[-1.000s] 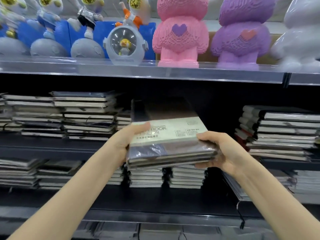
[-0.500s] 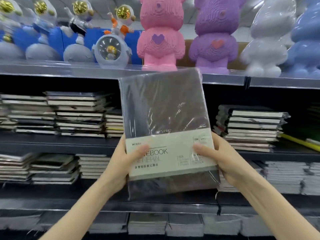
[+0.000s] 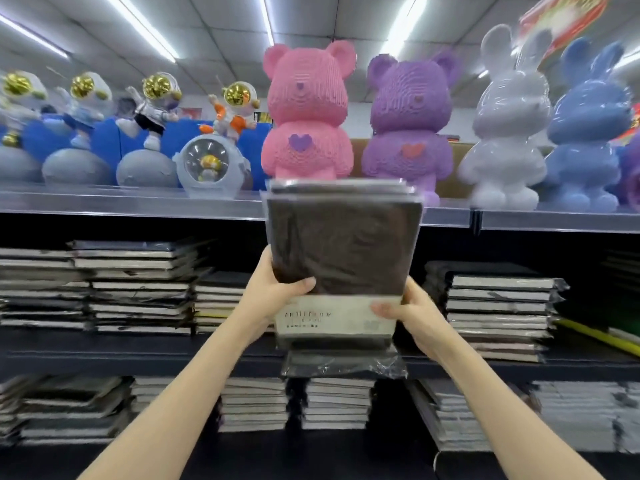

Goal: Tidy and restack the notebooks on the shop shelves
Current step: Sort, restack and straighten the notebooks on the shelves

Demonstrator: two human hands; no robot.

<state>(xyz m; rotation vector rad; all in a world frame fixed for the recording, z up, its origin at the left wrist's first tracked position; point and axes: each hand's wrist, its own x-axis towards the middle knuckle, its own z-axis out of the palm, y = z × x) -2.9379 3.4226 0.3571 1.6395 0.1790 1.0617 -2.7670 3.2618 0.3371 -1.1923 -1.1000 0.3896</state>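
Shop shelving fills the view, everything slightly motion-smeared. Both hands hold a wrapped stack of notebooks upright at centre frame, off the shelves, in front of the gap on the middle shelf. Left hand grips the stack's 8 o'clock edge, right hand the 4 o'clock edge. Thumbs are curled onto the front cover, and the fingers behind it are hidden. Can't count the notebooks in the stack, since only staggered top edges show. Pale label band crosses the lower cover, print too blurred to read. Loose plastic wrap hangs at 6 o'clock. Stack's top edge hides the feet of the pink bear on the top shelf at 12. Purple bear stands at 1. Astronaut figures stand at 10, leftmost cut by the frame edge. Shelved notebook piles sit at 9 and 3. Yellow item at 4, can't identify.
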